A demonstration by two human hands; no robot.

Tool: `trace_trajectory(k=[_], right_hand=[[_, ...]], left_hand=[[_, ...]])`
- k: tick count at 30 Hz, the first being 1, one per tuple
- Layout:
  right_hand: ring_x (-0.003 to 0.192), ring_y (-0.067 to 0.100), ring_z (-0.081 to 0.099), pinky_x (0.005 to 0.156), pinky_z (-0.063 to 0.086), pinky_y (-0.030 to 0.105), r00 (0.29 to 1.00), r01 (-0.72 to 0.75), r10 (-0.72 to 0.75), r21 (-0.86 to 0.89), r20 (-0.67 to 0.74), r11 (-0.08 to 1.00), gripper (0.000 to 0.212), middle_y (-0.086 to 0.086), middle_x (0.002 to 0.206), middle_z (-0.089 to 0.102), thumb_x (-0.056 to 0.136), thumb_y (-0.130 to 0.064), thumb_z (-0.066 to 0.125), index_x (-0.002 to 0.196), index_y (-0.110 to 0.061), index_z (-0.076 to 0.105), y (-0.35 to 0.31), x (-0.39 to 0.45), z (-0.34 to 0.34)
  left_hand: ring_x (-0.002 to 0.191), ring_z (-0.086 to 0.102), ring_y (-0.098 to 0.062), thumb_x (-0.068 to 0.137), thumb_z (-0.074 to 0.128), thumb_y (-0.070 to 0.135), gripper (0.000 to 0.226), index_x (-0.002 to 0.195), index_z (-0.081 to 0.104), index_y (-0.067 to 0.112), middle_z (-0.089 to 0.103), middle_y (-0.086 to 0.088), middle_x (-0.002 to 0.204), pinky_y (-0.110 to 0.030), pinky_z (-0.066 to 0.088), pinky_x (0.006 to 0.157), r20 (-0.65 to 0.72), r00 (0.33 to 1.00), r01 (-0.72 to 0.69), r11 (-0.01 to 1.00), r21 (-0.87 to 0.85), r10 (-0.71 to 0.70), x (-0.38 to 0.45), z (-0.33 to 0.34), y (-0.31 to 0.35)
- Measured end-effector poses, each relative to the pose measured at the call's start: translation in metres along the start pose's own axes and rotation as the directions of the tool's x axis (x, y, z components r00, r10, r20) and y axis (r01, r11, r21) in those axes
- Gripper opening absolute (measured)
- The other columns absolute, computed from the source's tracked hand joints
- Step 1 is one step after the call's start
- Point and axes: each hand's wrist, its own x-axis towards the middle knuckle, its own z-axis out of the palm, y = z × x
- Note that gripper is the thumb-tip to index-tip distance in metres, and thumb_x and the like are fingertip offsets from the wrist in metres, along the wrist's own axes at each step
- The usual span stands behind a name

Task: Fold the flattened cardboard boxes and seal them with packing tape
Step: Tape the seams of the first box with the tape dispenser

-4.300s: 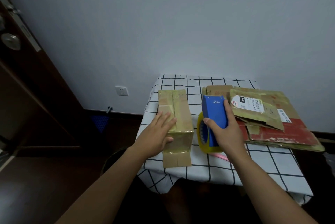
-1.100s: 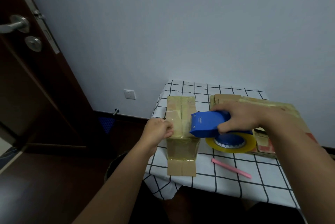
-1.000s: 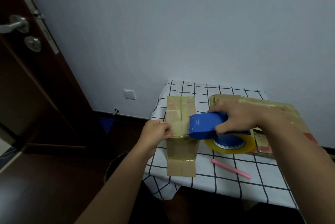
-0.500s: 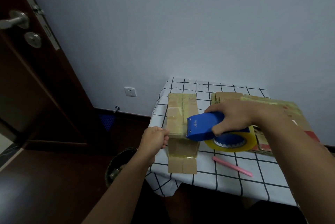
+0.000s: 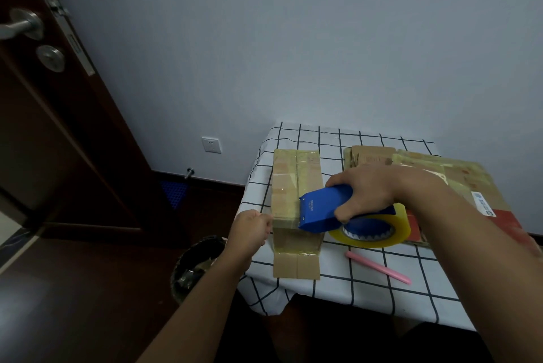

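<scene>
- pulling a strip of clear tape sideways across the folded box w/ the blue tape dispenser, which sits on the box's near top edge on the checked tablecloth.
- my right hand is wrapped round the dispenser body, fingers curled under it; the yellowish tape roll hangs at its back end, over the table beside the box.
- my left hand is curled at the box's left side, thumb + fingers pinched together at the tape's free end, as far as i can tell; the strip itself is nearly invisible there.
- progress, my guess: this box is folded up, shiny tape already runs lengthwise along the top seam + down the front face. the cross strip isn't cut or pressed down yet. bare cardboard shows at the bottom front flaps, may need more tape.
- what's left: the flattened cardboard stack on the right side of the table, not yet folded. can't count the sheets, they overlap.
- counts: 1 assembled box, 1 dispenser w/ 1 roll, 1 flat stack, 1 pink stick-like tool lying on the cloth near the front edge, 1 bin on the floor left of the table.
</scene>
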Motion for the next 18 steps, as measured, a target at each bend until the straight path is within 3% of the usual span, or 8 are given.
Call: trace_trajectory(k=[3, 6, 9, 12, 15, 18], right_hand=[[0.099, 0.016, 0.059, 0.08, 0.052, 0.031, 1.0, 0.006, -0.007, 0.018, 0.019, 1.0, 0.068, -0.008, 0.112, 0.056, 0.059, -0.06, 0.059, 0.124, -0.041, 0.05, 0.002, 0.002, 0.002], [0.099, 0.015, 0.059, 0.084, 0.054, 0.033, 1.0, 0.016, -0.017, 0.039, 0.017, 0.999, 0.059, -0.007, 0.113, 0.058, 0.068, -0.056, 0.065, 0.123, -0.04, 0.051, 0.005, 0.003, 0.003], [0.099, 0.015, 0.059, 0.083, 0.053, 0.032, 1.0, 0.022, -0.023, 0.052, 0.006, 0.998, 0.052, -0.007, 0.112, 0.058, 0.076, -0.05, 0.068, 0.124, -0.039, 0.051, 0.006, 0.003, 0.004], [0.097, 0.015, 0.059, 0.083, 0.053, 0.033, 1.0, 0.019, -0.019, 0.051, 0.007, 0.999, 0.059, -0.008, 0.111, 0.058, 0.068, -0.055, 0.066, 0.123, -0.039, 0.052, 0.006, 0.004, 0.004], [0.098, 0.015, 0.058, 0.083, 0.052, 0.032, 1.0, 0.024, -0.024, 0.051, 0.001, 0.998, 0.058, -0.008, 0.112, 0.057, 0.071, -0.055, 0.067, 0.125, -0.039, 0.051, 0.006, 0.005, 0.005], [0.097, 0.014, 0.056, 0.076, 0.048, 0.029, 1.0, 0.028, -0.028, 0.037, -0.005, 0.999, 0.054, -0.01, 0.109, 0.054, 0.077, -0.052, 0.068, 0.125, -0.04, 0.048, 0.006, 0.006, 0.005]], left_hand=[[0.058, 0.043, -0.015, 0.09, 0.051, 0.014, 0.023, 0.068, 0.055, 0.011, 0.051, -0.001, 0.06, -0.031, 0.036, 0.059, 0.021, 1.0, 0.02, 1.0, 0.004, -0.02, 0.001, 0.002, -0.005], [0.057, 0.043, -0.012, 0.093, 0.05, 0.016, 0.027, 0.067, 0.055, 0.014, 0.052, 0.0, 0.06, -0.027, 0.036, 0.057, 0.025, 1.0, 0.007, 1.0, -0.015, -0.006, 0.001, 0.003, -0.007], [0.064, 0.048, -0.018, 0.096, 0.052, 0.024, 0.03, 0.074, 0.059, 0.004, 0.058, -0.015, 0.07, -0.036, 0.043, 0.062, -0.024, 0.995, -0.097, 0.992, 0.079, 0.099, -0.001, 0.003, -0.013], [0.069, 0.056, -0.03, 0.097, 0.052, 0.032, 0.038, 0.083, 0.06, -0.002, 0.065, -0.019, 0.081, -0.046, 0.052, 0.071, -0.113, 0.966, -0.215, 0.964, 0.158, 0.234, -0.005, 0.006, -0.024], [0.066, 0.052, -0.021, 0.1, 0.048, 0.03, 0.037, 0.08, 0.059, 0.001, 0.06, -0.008, 0.072, -0.041, 0.049, 0.067, -0.112, 0.976, -0.182, 0.982, 0.056, 0.188, -0.011, 0.01, -0.025], [0.071, 0.052, -0.018, 0.1, 0.044, 0.023, 0.03, 0.083, 0.06, 0.004, 0.059, -0.006, 0.076, -0.035, 0.045, 0.067, -0.163, 0.974, -0.154, 0.988, 0.019, 0.155, -0.017, 0.017, -0.022]])
